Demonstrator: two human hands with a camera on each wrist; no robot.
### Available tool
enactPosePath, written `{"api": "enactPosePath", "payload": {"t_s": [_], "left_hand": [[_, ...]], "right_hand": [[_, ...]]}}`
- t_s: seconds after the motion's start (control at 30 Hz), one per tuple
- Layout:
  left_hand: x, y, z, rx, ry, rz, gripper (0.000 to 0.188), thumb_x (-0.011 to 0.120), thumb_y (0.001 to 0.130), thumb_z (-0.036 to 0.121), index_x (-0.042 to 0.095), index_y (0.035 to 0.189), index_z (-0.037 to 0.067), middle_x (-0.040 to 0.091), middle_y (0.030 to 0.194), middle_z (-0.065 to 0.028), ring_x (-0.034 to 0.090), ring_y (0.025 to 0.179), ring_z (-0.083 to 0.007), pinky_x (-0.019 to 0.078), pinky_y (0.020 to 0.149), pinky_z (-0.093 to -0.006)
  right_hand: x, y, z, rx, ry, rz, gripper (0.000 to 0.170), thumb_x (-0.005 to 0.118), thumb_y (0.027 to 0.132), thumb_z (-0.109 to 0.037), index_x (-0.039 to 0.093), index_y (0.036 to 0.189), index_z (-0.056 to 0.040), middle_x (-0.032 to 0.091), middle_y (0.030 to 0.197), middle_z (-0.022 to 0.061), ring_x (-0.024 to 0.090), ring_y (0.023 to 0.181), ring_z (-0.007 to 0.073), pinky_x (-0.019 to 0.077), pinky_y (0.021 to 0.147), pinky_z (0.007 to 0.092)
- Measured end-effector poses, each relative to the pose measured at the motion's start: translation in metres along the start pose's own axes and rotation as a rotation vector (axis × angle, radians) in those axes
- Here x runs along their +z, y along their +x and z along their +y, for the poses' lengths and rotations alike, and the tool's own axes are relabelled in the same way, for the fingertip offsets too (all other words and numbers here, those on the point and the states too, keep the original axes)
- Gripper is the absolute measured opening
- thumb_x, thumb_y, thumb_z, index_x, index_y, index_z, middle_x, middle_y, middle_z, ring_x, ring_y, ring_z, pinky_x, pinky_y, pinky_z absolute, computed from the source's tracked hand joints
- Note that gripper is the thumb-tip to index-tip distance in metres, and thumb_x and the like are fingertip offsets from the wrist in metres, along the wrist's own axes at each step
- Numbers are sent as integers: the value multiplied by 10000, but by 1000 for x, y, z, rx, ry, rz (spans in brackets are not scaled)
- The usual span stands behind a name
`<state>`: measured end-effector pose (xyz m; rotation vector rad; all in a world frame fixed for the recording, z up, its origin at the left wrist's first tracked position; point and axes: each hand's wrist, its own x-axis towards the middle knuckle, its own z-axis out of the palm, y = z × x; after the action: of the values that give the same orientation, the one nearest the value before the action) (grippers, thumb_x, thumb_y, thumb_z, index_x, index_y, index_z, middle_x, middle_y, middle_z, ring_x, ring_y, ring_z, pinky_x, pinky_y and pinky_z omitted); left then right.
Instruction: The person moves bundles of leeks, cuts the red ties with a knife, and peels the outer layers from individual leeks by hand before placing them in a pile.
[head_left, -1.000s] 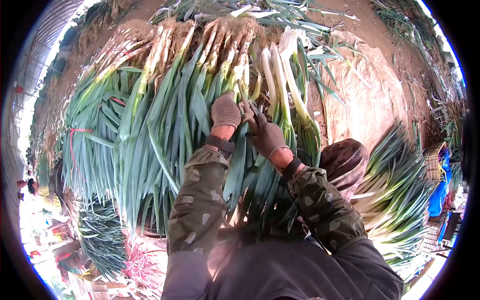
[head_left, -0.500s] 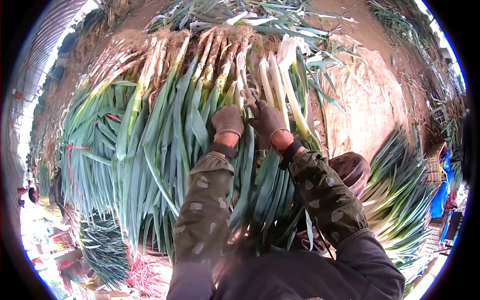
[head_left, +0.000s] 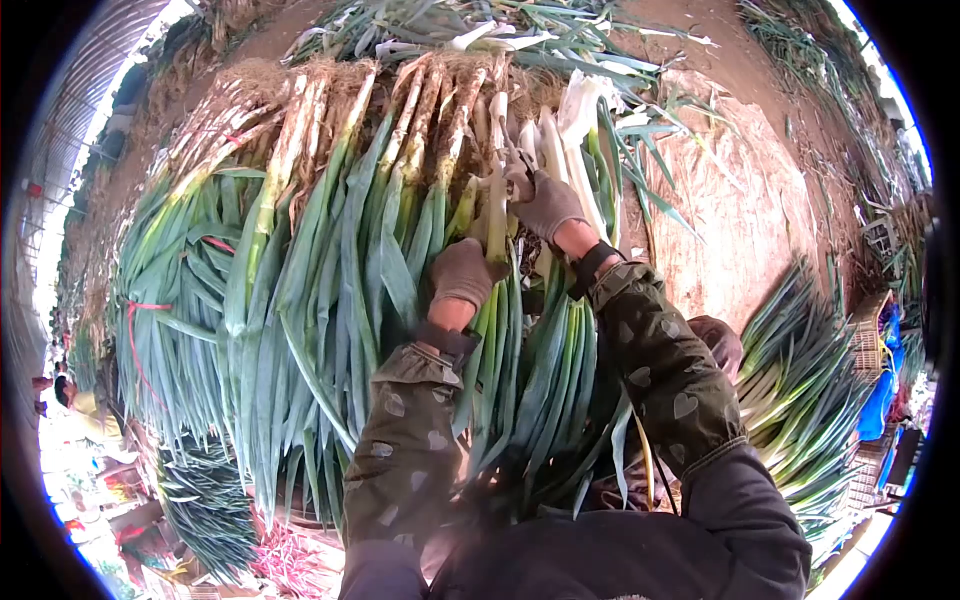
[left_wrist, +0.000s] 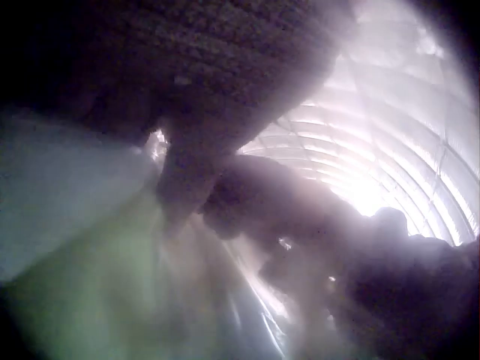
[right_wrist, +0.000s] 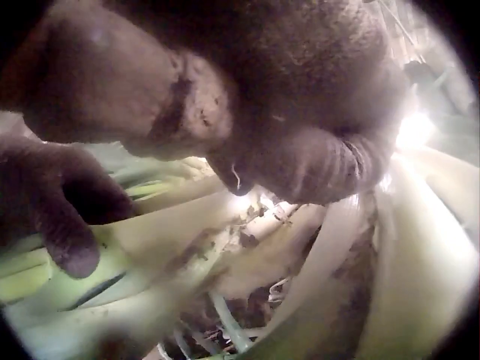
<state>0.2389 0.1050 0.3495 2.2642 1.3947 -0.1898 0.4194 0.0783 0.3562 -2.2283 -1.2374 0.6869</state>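
Observation:
A leek [head_left: 497, 215] with a pale stalk and green leaves lies lengthwise before me, roots away from me. My gloved left hand [head_left: 465, 272] holds it at the green part above the leaves; in the right wrist view its fingers [right_wrist: 75, 244] lie over the stalk. Higher up, my gloved right hand [head_left: 548, 203] curls its fingers at the stalk near the white end. A thin bright edge shows at its fingertips in the right wrist view; I cannot tell what it is. Just right lie peeled white leeks [head_left: 580, 120]. The left wrist view is dark and hazy.
Unpeeled leeks with brown, rooty ends [head_left: 300, 130] fill the left side, some tied with red string [head_left: 130, 335]. Cut leaves [head_left: 480, 40] lie beyond. At right are a brown sheet [head_left: 740, 200] and a pile of leeks [head_left: 800, 370].
The left hand has slid down the leek towards me. The right hand first came down with it, then moved up and right along the stalk, which now shows paler.

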Motion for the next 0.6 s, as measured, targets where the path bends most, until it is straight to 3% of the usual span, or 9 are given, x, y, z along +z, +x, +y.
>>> {"api": "enactPosePath", "payload": {"t_s": [0.13,0.2,0.3,0.33,0.43,0.53,0.6], "left_hand": [[-5,-17,13,-21,4,16,568,784,725,508,697,1014,27,724,935,-212,710,913,-377,572,802,-447],[-6,-22,17,-39,14,-14,648,796,735,516,605,1116,28,716,949,-221,704,910,-388,562,799,-465],[-2,-28,16,-5,-28,35,726,811,742,502,521,1191,11,709,956,-234,704,908,-390,559,793,-475],[2,-29,15,17,-54,66,742,815,743,494,502,1203,2,708,957,-238,706,908,-388,560,790,-476],[1,-34,24,5,-27,58,752,828,740,472,481,1195,-15,708,938,-240,709,903,-381,563,782,-471],[8,-41,32,-14,-29,108,744,835,726,476,492,1173,-10,711,917,-228,709,893,-379,563,781,-468],[15,-45,32,-14,-47,105,793,827,730,487,477,1220,-30,711,920,-224,711,892,-369,562,783,-464]], "right_hand": [[4,11,7,-16,-51,61,490,717,775,-394,611,1019,17,682,906,270,662,891,439,517,808,472],[0,8,7,-35,-60,71,488,707,783,-397,611,1027,14,680,899,271,663,881,436,517,804,469],[-9,-15,4,-1,-52,-36,472,704,791,-391,614,1036,2,680,899,268,661,881,430,516,798,464],[-14,-29,3,-2,-34,-90,436,688,880,-361,589,1076,16,685,905,243,678,879,411,546,776,463],[-30,-78,5,-25,-118,-121,418,687,898,-341,568,1093,9,683,892,233,678,877,402,551,764,455],[-28,-119,22,-171,-240,-101,500,741,839,-336,511,1151,-19,685,881,228,681,859,403,552,752,471],[-22,-140,41,-123,-174,-127,514,744,830,-345,506,1158,-30,682,862,228,680,826,412,552,738,480]]}}
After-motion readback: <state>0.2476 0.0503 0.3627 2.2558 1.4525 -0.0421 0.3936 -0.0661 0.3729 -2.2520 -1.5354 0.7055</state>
